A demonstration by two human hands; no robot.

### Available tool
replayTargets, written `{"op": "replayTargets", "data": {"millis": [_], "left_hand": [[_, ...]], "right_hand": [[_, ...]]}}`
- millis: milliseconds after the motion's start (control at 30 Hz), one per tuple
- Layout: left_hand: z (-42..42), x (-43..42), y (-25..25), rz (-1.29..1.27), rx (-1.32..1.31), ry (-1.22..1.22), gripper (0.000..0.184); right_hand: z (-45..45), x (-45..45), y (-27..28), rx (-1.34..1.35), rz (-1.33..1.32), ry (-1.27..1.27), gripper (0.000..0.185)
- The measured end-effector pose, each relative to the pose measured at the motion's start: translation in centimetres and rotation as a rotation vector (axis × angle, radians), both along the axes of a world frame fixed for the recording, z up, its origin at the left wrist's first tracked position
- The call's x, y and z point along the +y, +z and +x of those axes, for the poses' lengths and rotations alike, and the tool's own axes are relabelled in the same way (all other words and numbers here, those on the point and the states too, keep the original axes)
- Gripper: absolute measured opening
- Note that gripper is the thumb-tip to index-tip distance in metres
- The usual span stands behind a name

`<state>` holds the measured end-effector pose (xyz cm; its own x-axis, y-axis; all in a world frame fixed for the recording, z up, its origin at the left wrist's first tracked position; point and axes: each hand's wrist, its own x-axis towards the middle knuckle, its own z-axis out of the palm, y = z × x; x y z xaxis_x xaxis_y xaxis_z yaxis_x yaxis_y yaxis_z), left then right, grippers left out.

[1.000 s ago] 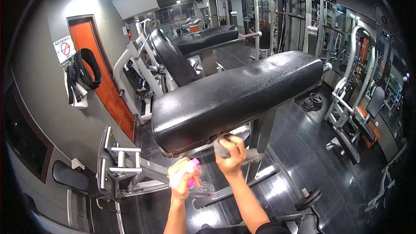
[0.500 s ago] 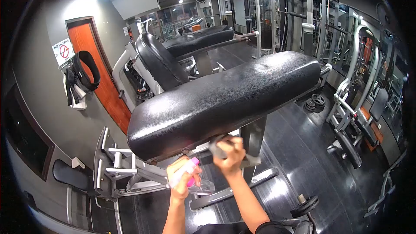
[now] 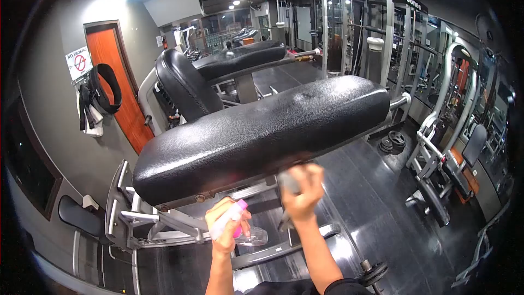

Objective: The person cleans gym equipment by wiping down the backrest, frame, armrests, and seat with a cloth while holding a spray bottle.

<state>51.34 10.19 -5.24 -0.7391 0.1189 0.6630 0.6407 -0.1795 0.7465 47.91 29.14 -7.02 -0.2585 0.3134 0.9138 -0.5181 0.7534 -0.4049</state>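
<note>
A long black padded bench (image 3: 262,125) stretches across the middle of the head view, its surface shiny. Below its near edge, my left hand (image 3: 222,224) is closed around a spray bottle (image 3: 254,236) with a pink and white head and a clear body. My right hand (image 3: 303,192), smeared by motion, is wrapped round a grey cloth (image 3: 289,182) close against the bench's lower near side. Whether the cloth touches the padding, I cannot tell. Under the pad runs the grey metal frame (image 3: 284,254).
Behind the bench stands an upright black backrest (image 3: 183,84). Weight plates (image 3: 393,142) lie on the dark floor (image 3: 371,196) at right, near another machine (image 3: 442,169). Another seat machine (image 3: 120,207) is at left. An orange door (image 3: 112,76) is in the left wall.
My right hand has moved right along the bench's lower side with the cloth. The view has shifted, so the bench sits farther left and lower. My left hand keeps the spray bottle.
</note>
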Motion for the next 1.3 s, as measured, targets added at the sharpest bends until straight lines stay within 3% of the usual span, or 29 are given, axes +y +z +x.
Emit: {"op": "replayTargets", "data": {"millis": [100, 167, 300, 367, 467, 567, 633, 767, 867, 967, 1033, 1067, 1167, 1300], "left_hand": [[0.2, 0.6, -0.2, 0.012, -0.002, 0.039, 0.042], [0.2, 0.8, -0.4, 0.009, 0.024, 0.055, 0.042], [0.2, 2.0, -0.2, 0.022, 0.027, 0.046, 0.042], [0.3, 2.5, 0.0, 0.030, 0.025, 0.030, 0.042], [0.3, 2.9, 0.0, -0.009, 0.019, 0.055, 0.047], [0.2, 2.8, -0.2, -0.036, -0.040, 0.031, 0.046], [-0.2, 2.7, -0.4, -0.056, -0.035, 0.006, 0.046], [-0.4, 2.8, 0.2, -0.072, -0.083, -0.051, 0.046], [-0.9, 2.3, 0.5, -0.113, -0.070, -0.086, 0.047], [-1.1, 1.8, 0.2, -0.105, -0.042, -0.131, 0.044], [-1.0, 1.5, 0.0, -0.074, -0.041, -0.160, 0.041], [-0.8, 1.6, 0.2, -0.023, -0.096, -0.169, 0.041], [-0.5, 2.1, 0.4, 0.035, -0.177, -0.178, 0.043], [-0.7, 3.2, 1.0, -0.060, -0.080, -0.166, 0.044]], "right_hand": [[-0.3, 3.2, 2.3, 0.027, -0.240, -0.085, 0.033], [-0.4, 2.5, 2.2, 0.067, -0.210, -0.066, 0.032], [0.2, 1.6, 0.3, -0.015, 0.168, 0.099, 0.048], [0.3, 2.3, 0.8, -0.017, 0.228, 0.131, 0.043], [-1.1, 5.1, 1.2, 0.076, -0.112, -0.058, 0.028], [-2.3, 6.0, 1.5, 0.142, -0.390, -0.085, 0.030], [-2.5, 4.0, 0.7, 0.175, -0.335, -0.132, 0.031], [-1.1, 0.0, -2.1, 0.082, 0.051, 0.124, 0.034], [-2.0, 1.0, -2.5, 0.155, -0.022, -0.062, 0.035], [-2.8, 2.8, -1.0, 0.127, -0.507, -0.224, 0.031], [-2.9, 4.5, -0.2, 0.144, -0.662, -0.173, 0.031], [-2.6, 4.3, -0.2, 0.142, -0.661, -0.181, 0.031], [-1.1, 3.3, -0.6, 0.111, -0.184, -0.127, 0.029], [0.9, 3.2, 0.7, -0.015, -0.155, 0.036, 0.034]]}}
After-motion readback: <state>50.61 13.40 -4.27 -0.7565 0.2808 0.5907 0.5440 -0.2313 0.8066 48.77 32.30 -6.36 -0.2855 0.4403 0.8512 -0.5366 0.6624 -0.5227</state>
